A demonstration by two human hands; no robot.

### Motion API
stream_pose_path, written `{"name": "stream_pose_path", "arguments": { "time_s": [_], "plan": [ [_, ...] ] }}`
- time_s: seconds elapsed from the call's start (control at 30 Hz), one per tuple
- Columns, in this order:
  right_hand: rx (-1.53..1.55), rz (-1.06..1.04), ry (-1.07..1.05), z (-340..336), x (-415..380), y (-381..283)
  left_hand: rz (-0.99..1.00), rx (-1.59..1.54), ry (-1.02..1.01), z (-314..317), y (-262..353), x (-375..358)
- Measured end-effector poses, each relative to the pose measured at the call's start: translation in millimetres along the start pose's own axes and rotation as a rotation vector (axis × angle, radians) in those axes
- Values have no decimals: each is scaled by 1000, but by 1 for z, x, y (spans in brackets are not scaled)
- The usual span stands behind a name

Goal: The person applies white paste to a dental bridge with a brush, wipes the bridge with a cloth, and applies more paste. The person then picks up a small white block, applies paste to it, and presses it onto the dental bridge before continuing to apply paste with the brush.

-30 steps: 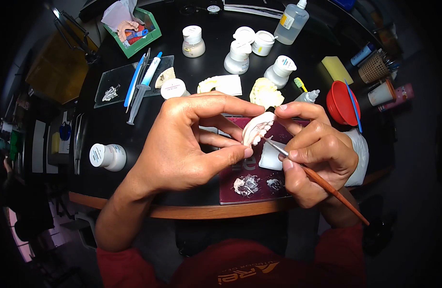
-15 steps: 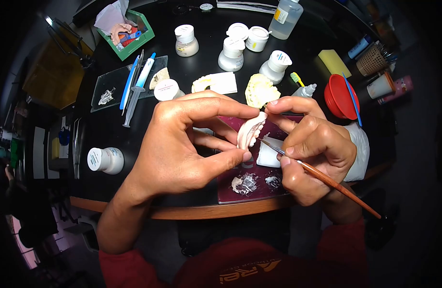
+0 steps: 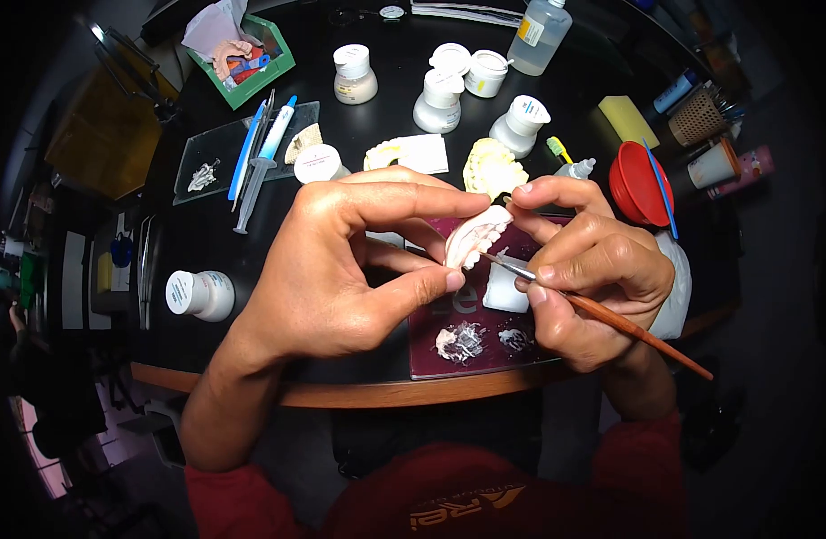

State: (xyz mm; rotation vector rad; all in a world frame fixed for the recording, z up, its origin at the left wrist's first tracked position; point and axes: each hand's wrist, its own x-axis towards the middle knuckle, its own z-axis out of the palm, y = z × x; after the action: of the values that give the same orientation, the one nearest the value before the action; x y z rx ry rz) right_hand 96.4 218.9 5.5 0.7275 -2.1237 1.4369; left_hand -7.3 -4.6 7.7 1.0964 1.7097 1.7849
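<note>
My left hand (image 3: 341, 260) grips a pale pink and white dental arch (image 3: 472, 239) between thumb and fingers, its row of teeth facing right. My right hand (image 3: 597, 269) pinches a thin brush (image 3: 610, 319) with a brown wooden handle. The brush tip is at the lower teeth of the arch; whether it touches cannot be told. Under the hands lies a dark red slab (image 3: 431, 361) with smears of pale paste (image 3: 462, 342) and a folded white pad (image 3: 506, 286). A yellowish dental cast (image 3: 494, 169) sits just beyond my fingertips.
White-lidded jars (image 3: 353, 76) stand at the back, another jar (image 3: 200, 296) at the left. A glass plate (image 3: 197, 148) bears a syringe (image 3: 254, 193) and tools. Also around are a green bin (image 3: 274, 74), a clear bottle (image 3: 539, 38), a red bowl (image 3: 636, 184) and a yellow sponge (image 3: 627, 121).
The dental arch has tilted in my left hand, its upper end further right. My right hand and the brush have shifted slightly right. The view has moved a little.
</note>
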Motion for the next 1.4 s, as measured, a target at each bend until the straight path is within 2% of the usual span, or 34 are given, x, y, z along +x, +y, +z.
{"name": "stream_pose_path", "arguments": {
  "time_s": [0.13,0.73,0.83,1.0,1.13,1.4],
  "plan": [
    [-12,-36,76,5,3,3,16,4,-14,-2,-1,0],
    [-49,-54,72,6,3,1,12,2,-22,-3,1,0],
    [-92,-56,19,4,4,1,11,4,-26,-3,2,0],
    [-100,-71,48,4,2,0,25,-7,-39,-3,1,0],
    [-112,-44,-68,-2,1,-4,9,-19,-56,-4,1,-1],
    [-112,-54,-106,-2,3,-5,21,-18,-55,-4,2,-1]
  ]
}}
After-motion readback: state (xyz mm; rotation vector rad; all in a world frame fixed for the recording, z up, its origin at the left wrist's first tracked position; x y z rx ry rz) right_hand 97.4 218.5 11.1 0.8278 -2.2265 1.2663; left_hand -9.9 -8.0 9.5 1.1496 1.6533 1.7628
